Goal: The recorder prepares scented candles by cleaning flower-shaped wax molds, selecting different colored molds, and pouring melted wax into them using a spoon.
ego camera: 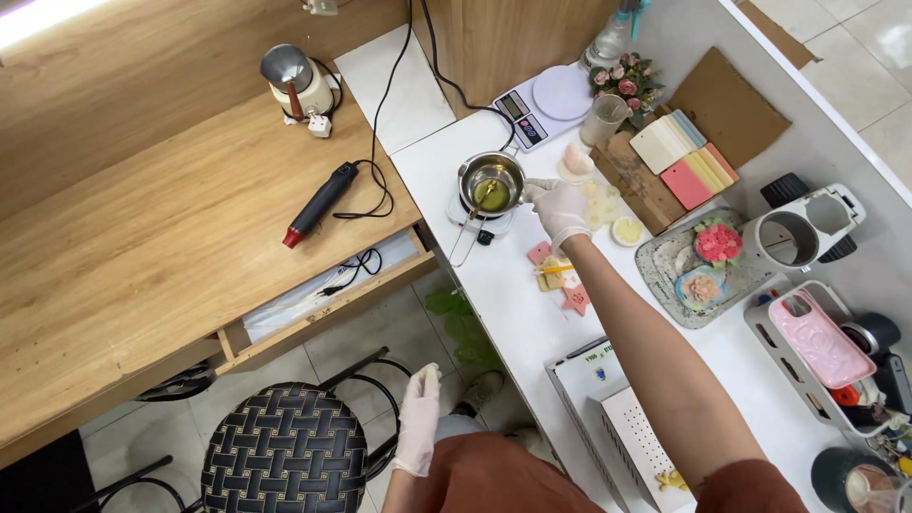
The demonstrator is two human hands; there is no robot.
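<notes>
A white tabletop (pixel 513 313) is running beside a wooden desk. The gloved right hand (pixel 559 211) is closing its fingers (pixel 538 188) on the rim of the small steel melting pot (pixel 491 182) of yellow liquid, sitting on a little burner at nine o'clock of it. A jolt could be tipping hot liquid over. The gloved left hand (pixel 419 420) is hanging empty, fingers loosely straight.

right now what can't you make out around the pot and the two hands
- Head view: right hand at the metal pot; its fingers cover the grip, too small to tell.
- The pot's yellowish contents: too small to identify.
- Left hand hangs by the stool; holding anything cannot be told.
- Dark cup: cut off by the frame's edge.
</notes>
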